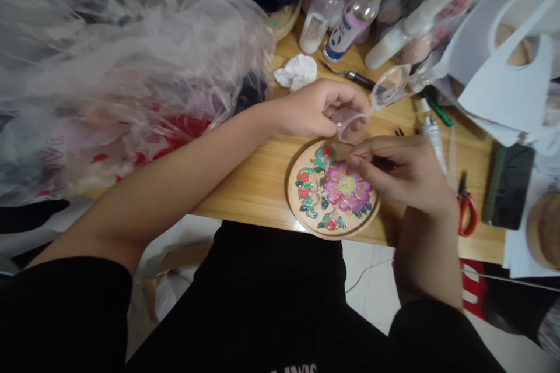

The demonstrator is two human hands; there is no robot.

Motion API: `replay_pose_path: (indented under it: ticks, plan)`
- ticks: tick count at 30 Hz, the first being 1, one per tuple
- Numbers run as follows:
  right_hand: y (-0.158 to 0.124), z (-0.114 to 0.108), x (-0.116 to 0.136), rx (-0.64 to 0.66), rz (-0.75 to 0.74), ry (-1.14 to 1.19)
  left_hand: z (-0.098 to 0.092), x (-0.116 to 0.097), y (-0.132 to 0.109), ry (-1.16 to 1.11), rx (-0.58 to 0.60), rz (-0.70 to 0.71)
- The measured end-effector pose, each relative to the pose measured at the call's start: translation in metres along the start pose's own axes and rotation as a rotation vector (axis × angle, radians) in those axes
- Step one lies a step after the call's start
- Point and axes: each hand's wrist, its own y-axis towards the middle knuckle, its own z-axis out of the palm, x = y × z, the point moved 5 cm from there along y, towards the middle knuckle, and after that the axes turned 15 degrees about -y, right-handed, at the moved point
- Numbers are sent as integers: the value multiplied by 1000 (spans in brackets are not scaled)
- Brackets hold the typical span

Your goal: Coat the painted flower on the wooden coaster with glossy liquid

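A round wooden plaque [296,208] lies at the table's front edge, bearing a pink-purple flower, red fruits and green leaves outlined in gold. Just beyond its far rim, my left hand [321,106] is closed around a small clear plastic cup [345,123], which is tilted. Over the plaque's right side hovers my right hand [405,168], thumb and fingertips pinched together. Whatever the pinch holds is too small or too blurred to name. A second clear cup [391,86] stands past the left hand's fingertips.
Behind are a crumpled tissue [296,72], a dark-handled tool [359,78] and several bottles [345,26]. To the right lie a white tube [433,137], red-handled pliers [468,214] and a phone [508,185]. Plastic bags [144,64] crowd the left side of the wooden table [245,183].
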Motion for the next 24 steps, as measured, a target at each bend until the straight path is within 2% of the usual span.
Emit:
replay_pose_path:
  ticks: [4,10,12,18,24]
  plan:
    - [-5,-8,-8,-83,122,43,0,1,0,0,14,-5]
    - [-22,-21,-32,-468,349,27,0,-4,-2,50,30,12]
    - [-22,-22,-32,-528,361,-36,2,-5,-2,54,58,9]
    - [-12,-21,-16,-461,232,-347,2,-1,-3,47,88,-14]
    - [-12,-13,-19,-314,238,-463,1,-1,-3,48,72,1]
